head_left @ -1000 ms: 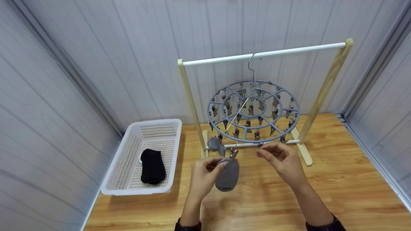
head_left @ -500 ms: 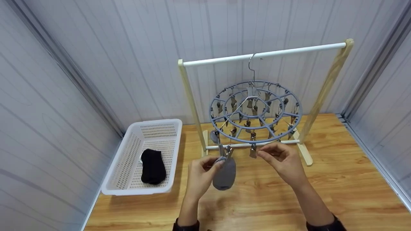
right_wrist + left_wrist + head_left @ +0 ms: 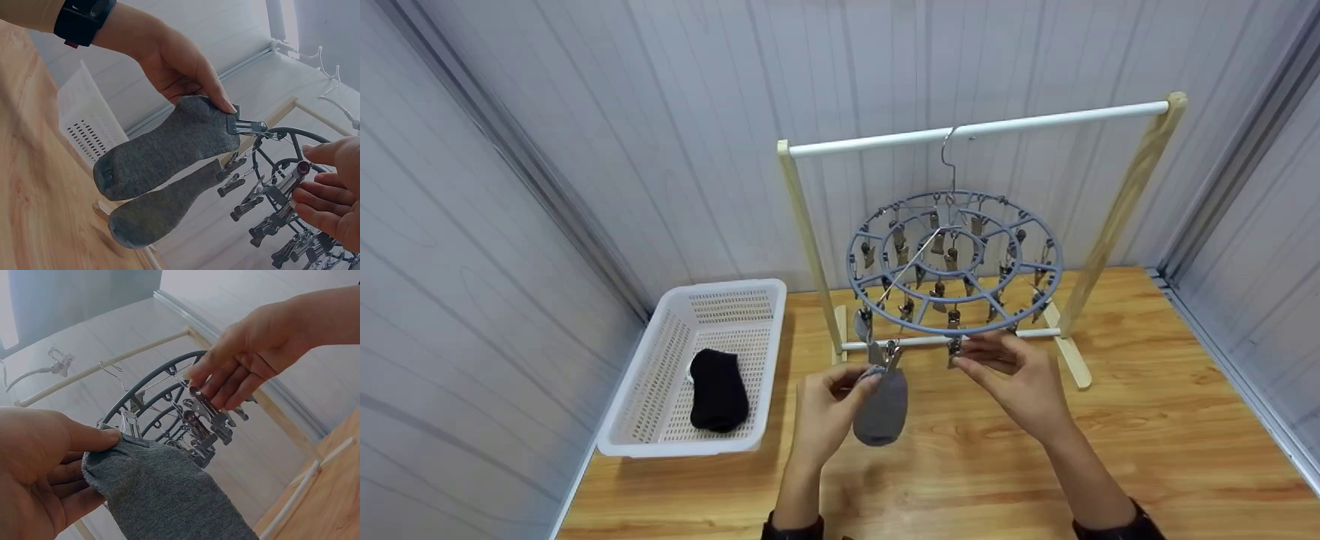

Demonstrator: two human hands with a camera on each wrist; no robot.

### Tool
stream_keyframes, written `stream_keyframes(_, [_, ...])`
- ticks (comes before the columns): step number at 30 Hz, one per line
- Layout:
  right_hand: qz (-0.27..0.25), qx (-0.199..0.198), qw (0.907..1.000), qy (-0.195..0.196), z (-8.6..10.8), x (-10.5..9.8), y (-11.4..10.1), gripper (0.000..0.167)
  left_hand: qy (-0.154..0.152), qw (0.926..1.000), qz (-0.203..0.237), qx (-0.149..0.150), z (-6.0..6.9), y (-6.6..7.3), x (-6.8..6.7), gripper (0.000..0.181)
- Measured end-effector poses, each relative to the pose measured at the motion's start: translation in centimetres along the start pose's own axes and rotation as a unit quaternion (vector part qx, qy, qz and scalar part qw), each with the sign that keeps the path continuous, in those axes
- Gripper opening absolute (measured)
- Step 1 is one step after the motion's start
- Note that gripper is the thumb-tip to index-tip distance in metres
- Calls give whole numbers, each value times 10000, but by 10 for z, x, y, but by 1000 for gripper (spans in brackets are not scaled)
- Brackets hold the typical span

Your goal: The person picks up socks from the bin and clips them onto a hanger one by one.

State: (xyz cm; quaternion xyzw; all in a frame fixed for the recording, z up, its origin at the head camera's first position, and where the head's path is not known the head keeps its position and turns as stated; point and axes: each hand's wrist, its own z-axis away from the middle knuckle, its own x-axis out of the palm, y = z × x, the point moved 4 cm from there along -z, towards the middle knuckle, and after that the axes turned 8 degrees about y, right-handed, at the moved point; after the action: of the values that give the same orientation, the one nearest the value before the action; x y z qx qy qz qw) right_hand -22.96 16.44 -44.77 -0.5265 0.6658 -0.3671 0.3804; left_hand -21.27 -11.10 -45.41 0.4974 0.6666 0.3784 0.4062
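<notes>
The rear gray sock has been clipped to the round hanger; the front gray sock, clipped at one cuff edge, is pinched by the left hand. A vacant metal clip is pinched by the right hand; black socks are left unclipped in the basket.

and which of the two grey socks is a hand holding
The front grey sock: the left hand pinches its cuff beside a metal clip. The other grey sock hangs farther back, with no hand on it.
</notes>
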Motion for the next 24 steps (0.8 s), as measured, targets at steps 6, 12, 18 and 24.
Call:
stream_keyframes(6, [63, 110, 9999, -62, -1, 2, 6, 32, -50, 9999, -94, 48, 0, 0, 0, 11])
stream_keyframes(12, [-125, 188, 9997, -119, -3, 4, 8, 27, -135, 9998, -99, 78, 0, 1, 0, 9])
stream_keyframes(18, [-263, 319, 9988, -245, -4, 4, 10, 26, -174, 9998, -104, 48, 1, 2, 1, 9])
stream_keyframes(24, [-400, 367, 9976, -431, -4, 5, 10, 25, -238, 9995, -203, -9, 0, 0, 2, 10])
